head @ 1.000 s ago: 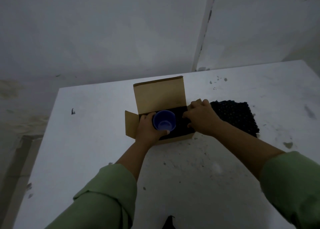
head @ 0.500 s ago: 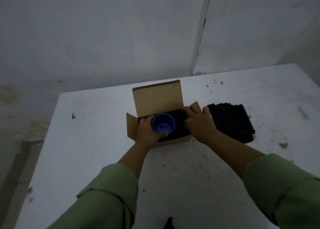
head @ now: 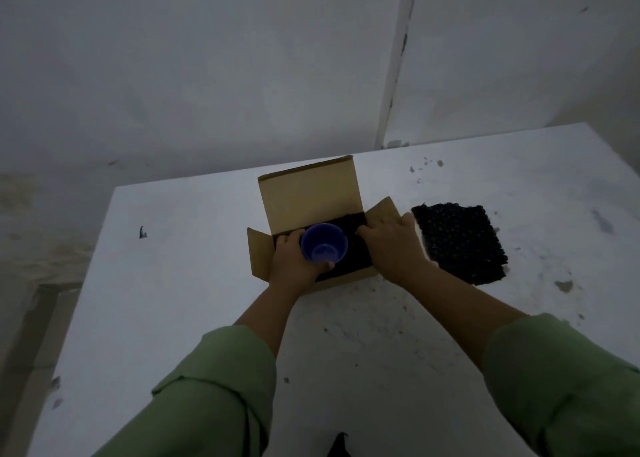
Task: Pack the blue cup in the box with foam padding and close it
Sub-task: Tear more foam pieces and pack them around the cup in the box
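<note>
While lowering into the box: cup (head: 323,242) being gripped upright in the left hand (head: 294,261), fingers curled round its wall, mouth facing up, sitting over the left part of the opening.
Left hand: wrapping the cup, thumb showing at the near rim; cannot tell whether the base is touching the padding yet.
Right hand (head: 393,245): lying over the right end of the box (head: 313,200), fingers fairly flat and pressing on the dark foam lining (head: 353,223) inside, pinching nothing.
Spare foam (head: 459,243): lying flat on the table (head: 180,283), just beside the box on the right, waiting as the top layer, judging by the task.
Risk, tipping: letting go before the base seats, likely toppling the cup onto its side.
Risk, lining: easing off the right hand, possibly letting the foam ride up and crowd the cup.
Risk, closing: cup standing tall, possibly stopping the lid (head: 310,193) from shutting over the spare foam.
Edges: lid standing upright behind, side flaps splayed left and right, near wall low.
Room: open table on the left and in front; wall close behind the far table edge, limiting backward reach.
</note>
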